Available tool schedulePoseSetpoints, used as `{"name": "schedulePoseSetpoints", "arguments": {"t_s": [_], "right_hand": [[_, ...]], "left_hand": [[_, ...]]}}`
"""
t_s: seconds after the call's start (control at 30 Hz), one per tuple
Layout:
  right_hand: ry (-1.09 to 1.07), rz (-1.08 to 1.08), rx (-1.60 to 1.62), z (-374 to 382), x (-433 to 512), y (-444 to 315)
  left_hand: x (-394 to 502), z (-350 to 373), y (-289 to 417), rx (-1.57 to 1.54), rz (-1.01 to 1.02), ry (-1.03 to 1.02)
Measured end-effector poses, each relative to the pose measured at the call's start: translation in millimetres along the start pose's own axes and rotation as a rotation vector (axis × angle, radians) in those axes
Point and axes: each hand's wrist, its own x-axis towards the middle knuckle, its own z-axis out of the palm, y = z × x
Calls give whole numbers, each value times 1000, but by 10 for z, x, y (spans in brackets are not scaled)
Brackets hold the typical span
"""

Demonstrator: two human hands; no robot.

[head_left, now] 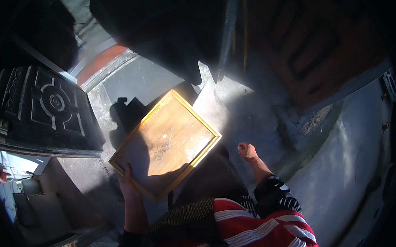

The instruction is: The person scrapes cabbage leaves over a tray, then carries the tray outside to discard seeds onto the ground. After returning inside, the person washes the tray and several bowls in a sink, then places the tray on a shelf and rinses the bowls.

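Observation:
My left hand grips the near left corner of a shallow, wood-coloured tray with a raised yellowish rim. Its thumb lies over the rim, while the other fingers are hidden beneath. Held out in front of my body, the tray slants across the view. Pale specks and a dark dusty patch mark its sunlit inner face, and a shadow covers its near left part. To the right of the tray, apart from it, my right hand hangs with fingers curled in and nothing visible in it.
A black door with relief ornament stands at the left. Beyond the tray, a reddish strip borders a doorway threshold. Concrete floor stretches to the right, below a dark reddish panel. Blurred household items sit at the lower left.

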Motion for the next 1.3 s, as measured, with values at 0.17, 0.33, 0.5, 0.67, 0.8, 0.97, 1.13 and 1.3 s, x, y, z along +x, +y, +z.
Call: {"name": "schedulePoseSetpoints", "arguments": {"t_s": [0.17, 0.33, 0.5, 0.67, 0.8, 0.97, 1.13, 1.3], "right_hand": [[-14, -67, -142, 115, -342, 125], [-197, -20, -263, 355, -659, 371], [-269, -131, -392, 551, -954, 1062], [-245, -148, -237, 498, -1334, 2241], [-217, -186, -449, 226, -2103, 3469], [-496, -277, -996, -119, -3279, 5759], [-792, 38, -995, -125, -4027, 6685], [-328, 139, -251, 278, -3880, 6575]], "left_hand": [[-209, -699, -798, -9, -88, -130], [-392, -1391, -1777, -134, -272, -40], [-523, -1529, -2416, -193, -297, 129], [-795, -1865, -2987, -227, -202, 192], [-1434, -2171, -3381, -194, -99, 386], [-2365, -2970, -3753, -134, -5, 606], [-3262, -3624, -3855, -109, 56, 642], [-3696, -4323, -4162, -170, 57, 651]]}}
